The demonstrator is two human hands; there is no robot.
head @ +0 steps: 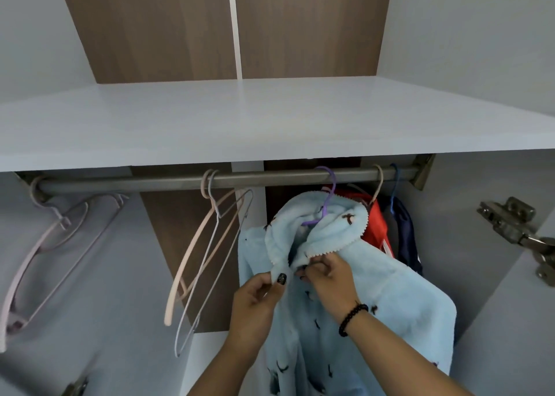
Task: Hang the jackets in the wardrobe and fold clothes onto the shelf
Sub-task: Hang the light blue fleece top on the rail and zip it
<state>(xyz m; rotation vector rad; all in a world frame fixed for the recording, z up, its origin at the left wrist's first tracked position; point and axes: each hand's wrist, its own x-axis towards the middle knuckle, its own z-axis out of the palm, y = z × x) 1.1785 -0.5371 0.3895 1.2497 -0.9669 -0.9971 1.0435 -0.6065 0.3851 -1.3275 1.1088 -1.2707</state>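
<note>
1. Left hand [260,290]: the left front edge of the pale blue fleece jacket [345,305] is pinched between thumb and curled fingers, just below the collar.
2. The right hand [327,275] is closed on the opposite front edge, fingertips curled into the fabric; a black bead bracelet [352,317] is worn on that wrist. The two hands are held close together at the neck opening, apparently so that the front can be fastened or drawn shut; no button or zip can be made out.
3. The jacket is already carried by a purple hanger [326,203], whose hook is set over the wardrobe rail [270,179]; the scalloped collar is folded outward around the hanger neck.
4. The fleece is judged soft, light and limp: it will sag and slide on the smooth hanger if pulled from one side, so it is best held at both front edges near the collar and tugged evenly.
5. Behind it, to the right, a red garment [377,227] and a dark navy garment [405,230] are hung on the same rail, pressed close to the jacket.
6. Further left, a peach hanger [192,254] and a grey wire hanger [210,263] are left bare, with pink hangers [45,251] at the far end.
7. Above the rail, the white shelf [240,119] is seen with nothing folded on it.
</note>
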